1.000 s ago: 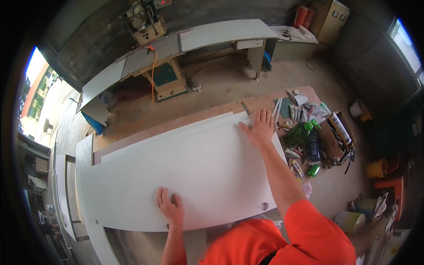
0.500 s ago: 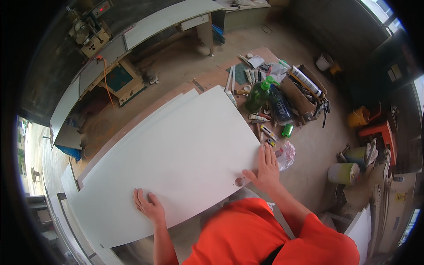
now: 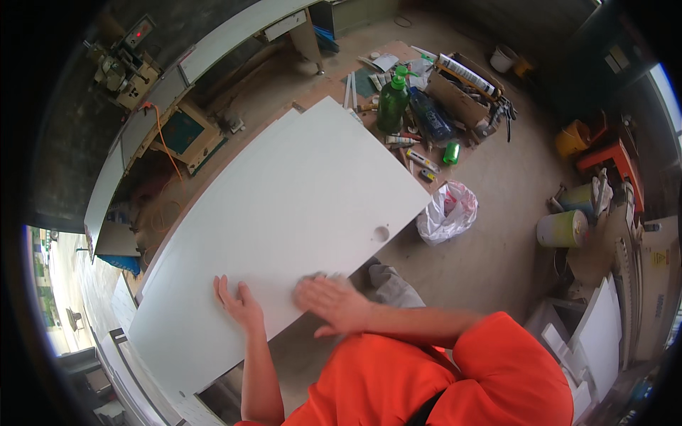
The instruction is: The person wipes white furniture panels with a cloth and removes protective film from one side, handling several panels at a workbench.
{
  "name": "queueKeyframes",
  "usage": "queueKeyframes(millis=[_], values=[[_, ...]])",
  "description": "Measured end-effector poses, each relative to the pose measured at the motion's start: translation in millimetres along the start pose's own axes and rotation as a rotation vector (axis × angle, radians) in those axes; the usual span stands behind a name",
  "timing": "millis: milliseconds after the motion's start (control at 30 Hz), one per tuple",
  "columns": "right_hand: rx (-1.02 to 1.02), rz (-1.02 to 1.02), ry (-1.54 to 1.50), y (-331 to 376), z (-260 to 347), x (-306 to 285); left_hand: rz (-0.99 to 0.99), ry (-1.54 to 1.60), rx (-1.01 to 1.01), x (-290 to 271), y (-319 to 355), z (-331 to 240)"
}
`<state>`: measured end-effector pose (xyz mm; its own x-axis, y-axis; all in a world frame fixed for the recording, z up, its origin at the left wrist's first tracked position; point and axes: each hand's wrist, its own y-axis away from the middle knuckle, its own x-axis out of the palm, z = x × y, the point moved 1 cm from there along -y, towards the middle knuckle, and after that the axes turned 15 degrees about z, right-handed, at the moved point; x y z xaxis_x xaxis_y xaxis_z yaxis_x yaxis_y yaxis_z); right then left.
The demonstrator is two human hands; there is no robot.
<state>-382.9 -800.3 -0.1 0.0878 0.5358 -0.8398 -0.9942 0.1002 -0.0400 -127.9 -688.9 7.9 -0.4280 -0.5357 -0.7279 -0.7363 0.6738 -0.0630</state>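
A large white board (image 3: 277,192) lies flat before me, with a round hole (image 3: 381,233) near its right corner. My left hand (image 3: 239,305) rests on the board toward its near edge, fingers apart and thumb raised, holding nothing. To its right, my right hand (image 3: 332,305) reaches across my body onto the near edge of the same board. Its fingers are stretched out and laid low against the surface, blurred by motion; a greyish smear shows at the fingertips, too unclear to name. Another white sheet edge shows beneath the board's far side.
Beyond the board stand a green pump bottle (image 3: 393,103), a dark blue bottle (image 3: 432,117) and a cardboard box (image 3: 458,96) of tools. A white plastic bag (image 3: 447,213) hangs by the right corner. Paint buckets (image 3: 561,228) and leaning white panels (image 3: 597,341) are at the right.
My right hand has left the board's right edge and swept left, close to my left hand. The left hand stays on the board. The view has shifted, showing more of the plastic bag.
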Motion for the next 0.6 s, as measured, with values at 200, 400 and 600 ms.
queueKeyframes(millis=[200,400,600], values=[[0.922,-0.422,0.188,84.9,-148.7,-114.3,-0.017,-0.243,0.042,-76.6,58.2,101.0],[0.943,-0.307,0.214,58.9,-98.6,-72.6,-0.037,-0.389,-0.050,-82.2,67.8,116.4],[1.096,-0.583,0.271,67.5,-125.6,-76.7,-0.032,-0.416,-0.088,-79.1,67.9,110.1]])
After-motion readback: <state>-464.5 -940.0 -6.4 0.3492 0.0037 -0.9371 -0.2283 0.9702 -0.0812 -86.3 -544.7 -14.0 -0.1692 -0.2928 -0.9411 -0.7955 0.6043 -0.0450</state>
